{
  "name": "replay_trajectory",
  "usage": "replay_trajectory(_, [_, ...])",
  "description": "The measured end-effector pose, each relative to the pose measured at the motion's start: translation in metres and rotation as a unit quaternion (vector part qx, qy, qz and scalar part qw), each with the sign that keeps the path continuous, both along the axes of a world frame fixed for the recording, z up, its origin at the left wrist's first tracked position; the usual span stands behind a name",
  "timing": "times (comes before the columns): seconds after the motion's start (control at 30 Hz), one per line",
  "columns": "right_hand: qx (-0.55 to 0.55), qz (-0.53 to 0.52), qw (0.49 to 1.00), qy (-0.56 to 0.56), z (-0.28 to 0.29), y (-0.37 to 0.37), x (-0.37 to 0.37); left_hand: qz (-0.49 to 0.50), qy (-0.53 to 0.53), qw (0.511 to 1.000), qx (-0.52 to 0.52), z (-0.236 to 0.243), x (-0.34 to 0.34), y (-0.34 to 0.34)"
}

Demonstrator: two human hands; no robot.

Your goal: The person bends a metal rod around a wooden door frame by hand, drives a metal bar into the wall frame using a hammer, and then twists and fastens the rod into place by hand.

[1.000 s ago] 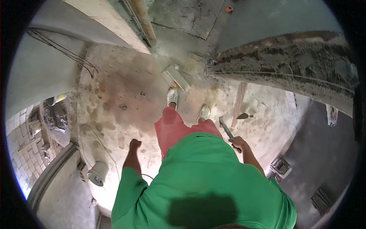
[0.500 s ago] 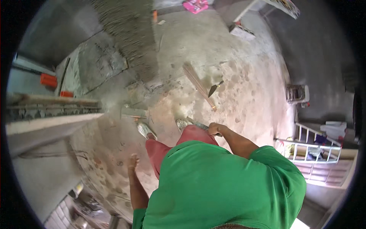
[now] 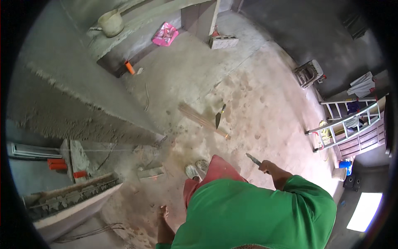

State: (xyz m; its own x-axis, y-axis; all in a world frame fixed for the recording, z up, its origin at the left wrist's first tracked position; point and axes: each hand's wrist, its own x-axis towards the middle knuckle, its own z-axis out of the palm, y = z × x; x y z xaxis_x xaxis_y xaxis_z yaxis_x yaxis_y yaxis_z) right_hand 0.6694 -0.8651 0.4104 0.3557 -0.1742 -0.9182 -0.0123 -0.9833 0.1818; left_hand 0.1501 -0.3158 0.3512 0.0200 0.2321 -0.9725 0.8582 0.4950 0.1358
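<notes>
My right hand (image 3: 264,167) is closed on a long, narrow grey tool (image 3: 252,158), held out beside my red trousers. My left hand (image 3: 163,211) hangs at my left side, fingers loosely apart, holding nothing visible. A dark pointed trowel (image 3: 219,118) lies on the floor ahead of me, beside a bundle of long thin wooden pieces (image 3: 198,119). A grey flat board (image 3: 150,173) lies on the floor to the left of my white-speckled shoes (image 3: 191,172).
A rough plastered wall (image 3: 87,120) juts in at left, above a mortar-filled ledge (image 3: 74,199). Orange pipes (image 3: 57,164) are near it. Ahead are a pink bag (image 3: 165,34) and hollow block (image 3: 224,42). At right stand an aluminium ladder (image 3: 344,128) and a bucket (image 3: 339,174).
My body and view have turned to the right: the plastered wall has swung from right to left, and the ladder has come into view. My right hand still holds the tool.
</notes>
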Motion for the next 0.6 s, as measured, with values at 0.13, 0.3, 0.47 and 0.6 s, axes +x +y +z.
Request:
replay_trajectory(0.13, [0.029,-0.039,0.999,-0.004,0.003,-0.028,-0.004,0.026,0.054,0.998,0.008,-0.001,0.073,0.046])
replay_trajectory(0.3, [0.023,-0.128,0.99,0.045,-0.008,-0.019,0.036,0.099,-0.022,0.995,0.009,-0.013,0.19,0.061])
replay_trajectory(0.47, [0.08,-0.117,0.989,0.047,-0.013,0.002,0.11,-0.211,-0.418,0.82,0.33,-0.035,0.319,0.055])
replay_trajectory(0.6, [0.076,-0.07,0.994,0.025,0.007,0.051,0.195,-0.378,-0.383,0.746,0.392,-0.006,0.418,0.06])
